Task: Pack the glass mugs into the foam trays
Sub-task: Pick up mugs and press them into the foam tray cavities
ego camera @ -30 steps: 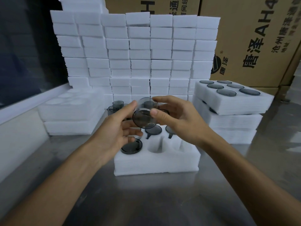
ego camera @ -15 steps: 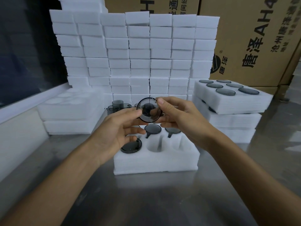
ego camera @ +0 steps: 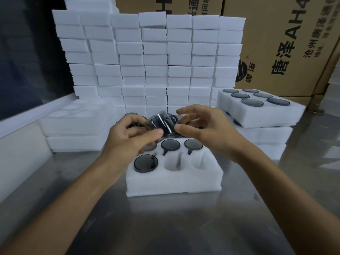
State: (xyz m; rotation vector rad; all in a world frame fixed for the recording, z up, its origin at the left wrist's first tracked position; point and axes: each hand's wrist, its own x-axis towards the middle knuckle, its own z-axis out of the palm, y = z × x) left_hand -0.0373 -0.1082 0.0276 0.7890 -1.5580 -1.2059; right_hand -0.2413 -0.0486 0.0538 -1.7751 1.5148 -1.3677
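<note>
Change: since half a second ago I see the glass mug (ego camera: 161, 124) turned from base-on toward me to lying on its side between my hands, which sit a little nearer the foam tray (ego camera: 174, 183)
Head view, left hand (ego camera: 128, 137): thumb and curled fingers pinch the mug's left end, I judge to steady it while it is turned
Head view, right hand (ego camera: 206, 129): thumb tip touches the mug's right rim, the other fingers arch loosely above it; I cannot tell whether they touch the glass
Mug in hand: held above the tray's far row, off the foam, probably being turned base-up to match the seated ones
Tray state: far of the tray's front edge, a packed mug (ego camera: 145, 163) fills the near-left pocket; two more (ego camera: 170, 145) sit in the far row, handles in slots
Open pockets: near-middle pocket (ego camera: 174, 163) and the one right of it stand vacant, likely next
Filled tray (ego camera: 257, 107): right of and beyond the working tray, stacked aside as done
Foam stack (ego camera: 147, 61): walled up behind the tray
Steel table (ego camera: 174, 227): bears the tray
</note>
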